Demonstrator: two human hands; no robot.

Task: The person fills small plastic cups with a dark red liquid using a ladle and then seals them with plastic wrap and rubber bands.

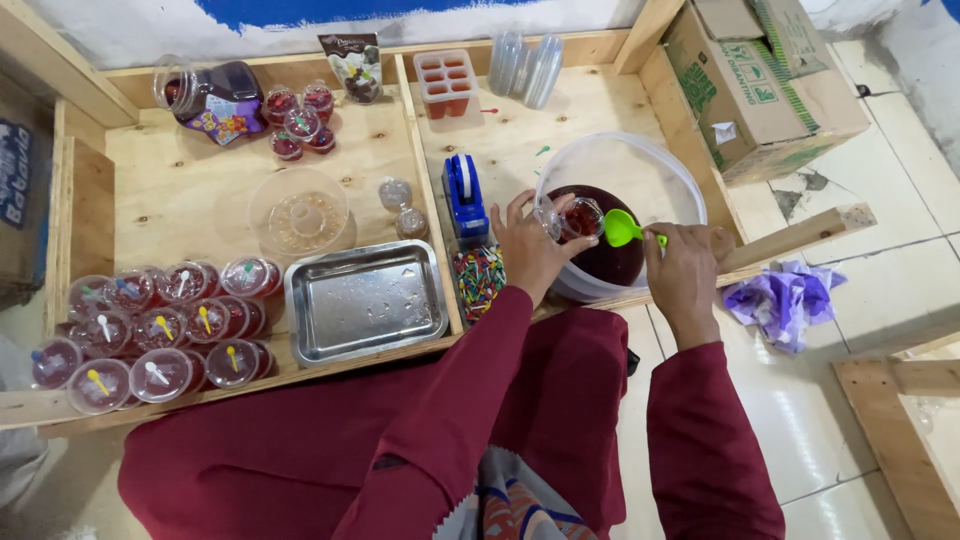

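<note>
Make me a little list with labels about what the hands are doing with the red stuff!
left hand: holds a small clear cup tilted over the tub
right hand: holds a green scoop at the cup's mouth
tub: big, clear, dark red filling inside
filled cups: lidded, with little spoons, far left
metal tray: beside them, wet

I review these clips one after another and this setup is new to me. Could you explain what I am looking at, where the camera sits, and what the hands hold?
There is no machine here. One camera on a person's head looks down at their own hands. The left hand holds a small clear cup over a big clear bowl of dark red liquid. The right hand holds a green spoon at the cup. On the wooden tray lie a metal tray, lidded filled cups and a blue tape dispenser.
</note>
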